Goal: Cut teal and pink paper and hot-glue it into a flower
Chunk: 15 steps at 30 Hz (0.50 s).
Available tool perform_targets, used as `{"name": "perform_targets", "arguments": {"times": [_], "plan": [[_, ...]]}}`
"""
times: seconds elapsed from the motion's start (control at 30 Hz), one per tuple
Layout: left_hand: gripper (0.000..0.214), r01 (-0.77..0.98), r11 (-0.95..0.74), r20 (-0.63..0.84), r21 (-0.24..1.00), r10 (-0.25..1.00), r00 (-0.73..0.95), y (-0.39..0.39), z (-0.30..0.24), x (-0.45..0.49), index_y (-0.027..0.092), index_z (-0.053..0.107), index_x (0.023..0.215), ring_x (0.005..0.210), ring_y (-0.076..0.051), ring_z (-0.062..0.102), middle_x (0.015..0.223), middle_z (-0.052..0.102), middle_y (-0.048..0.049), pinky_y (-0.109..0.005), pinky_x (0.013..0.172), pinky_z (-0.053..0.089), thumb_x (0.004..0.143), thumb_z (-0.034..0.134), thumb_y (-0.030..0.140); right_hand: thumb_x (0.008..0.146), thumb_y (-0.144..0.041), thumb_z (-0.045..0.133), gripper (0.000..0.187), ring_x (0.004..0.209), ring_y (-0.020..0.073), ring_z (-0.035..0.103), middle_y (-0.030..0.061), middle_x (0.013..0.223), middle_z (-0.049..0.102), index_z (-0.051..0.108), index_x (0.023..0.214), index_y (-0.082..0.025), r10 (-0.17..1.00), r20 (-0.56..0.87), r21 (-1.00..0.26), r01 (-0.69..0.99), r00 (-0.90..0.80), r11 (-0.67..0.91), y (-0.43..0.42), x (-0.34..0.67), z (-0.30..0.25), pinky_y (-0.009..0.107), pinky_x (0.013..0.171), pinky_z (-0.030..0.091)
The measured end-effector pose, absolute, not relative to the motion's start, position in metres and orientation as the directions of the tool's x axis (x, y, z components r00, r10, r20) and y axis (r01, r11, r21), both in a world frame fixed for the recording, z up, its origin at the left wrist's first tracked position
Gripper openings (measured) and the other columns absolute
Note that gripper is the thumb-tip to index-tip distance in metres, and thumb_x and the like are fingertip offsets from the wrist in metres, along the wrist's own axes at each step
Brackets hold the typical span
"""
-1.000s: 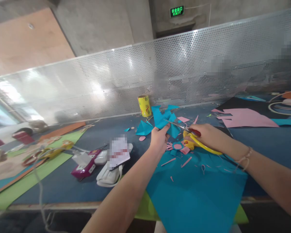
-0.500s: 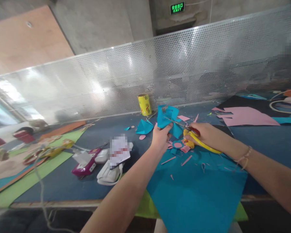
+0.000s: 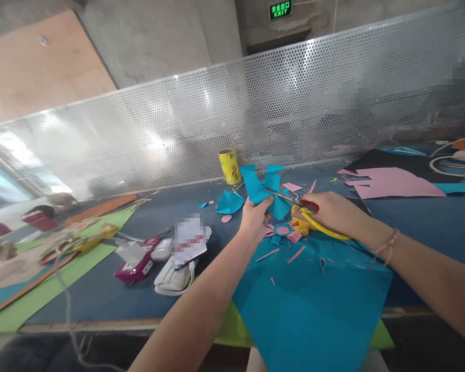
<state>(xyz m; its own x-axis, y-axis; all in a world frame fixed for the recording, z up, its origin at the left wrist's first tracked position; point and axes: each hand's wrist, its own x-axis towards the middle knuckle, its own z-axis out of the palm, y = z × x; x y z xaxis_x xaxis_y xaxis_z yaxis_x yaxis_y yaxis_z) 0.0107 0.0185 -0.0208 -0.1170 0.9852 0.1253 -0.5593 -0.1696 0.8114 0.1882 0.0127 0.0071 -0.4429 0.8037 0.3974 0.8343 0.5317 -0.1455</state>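
My left hand (image 3: 256, 217) pinches a piece of blue paper (image 3: 258, 188), its thumb on top, above the back of the table. Several flaps of the paper spread outward around a cut. In my right hand (image 3: 329, 214) are yellow-handled scissors (image 3: 327, 231), their metal blades reaching left into the paper. Just below the hands lies a blue and pink paper flower (image 3: 282, 231) beside a yellow object (image 3: 300, 222) whose kind I cannot make out. Under these a large blue sheet (image 3: 313, 305) hangs over the table's front edge, with pink scraps on it.
A yellow roll (image 3: 230, 168) stands by the perforated metal screen (image 3: 170, 129). A purple power strip (image 3: 135, 268) and a white charger-like device (image 3: 174, 279) lie to the left. Pink paper (image 3: 399, 183) sits at right; a cable (image 3: 65, 305) hangs off the left front edge.
The blue paper has opened at its top: the flaps that were joined now stand apart as two points. The view has shifted slightly; both hands keep their hold.
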Motion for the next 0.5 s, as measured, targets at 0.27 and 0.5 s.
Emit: {"name": "perform_targets", "arguments": {"times": [0.27,0.5], "plan": [[0.029,-0.571,-0.157,0.104,0.806,0.987,-0.124,0.0191,-0.0199,0.0089,0.014,0.063,0.082,0.068,-0.018,0.065,0.075,0.069,-0.0037,-0.034,0.068,0.053,0.055,0.072,0.014,0.073,-0.053,0.052,0.033,0.054,0.0158,0.056,0.0035,0.062,0.062,0.059,0.075,-0.021,0.803,0.434,-0.238,0.808,-0.408,0.539,0.0175,0.1914,0.0069,0.023,0.047,0.033],[0.023,-0.542,-0.161,0.090,0.825,0.984,-0.155,0.0238,-0.0222,0.0049,0.013,0.063,0.076,0.065,-0.017,0.064,0.076,0.068,-0.0054,-0.031,0.063,0.052,0.055,0.072,0.016,0.075,-0.049,0.051,0.031,0.057,0.0167,0.057,0.0050,0.067,0.065,0.062,0.082,-0.021,0.790,0.492,-0.225,0.823,-0.366,0.521,0.0179,0.1938,0.0087,0.024,0.049,0.036]]}}
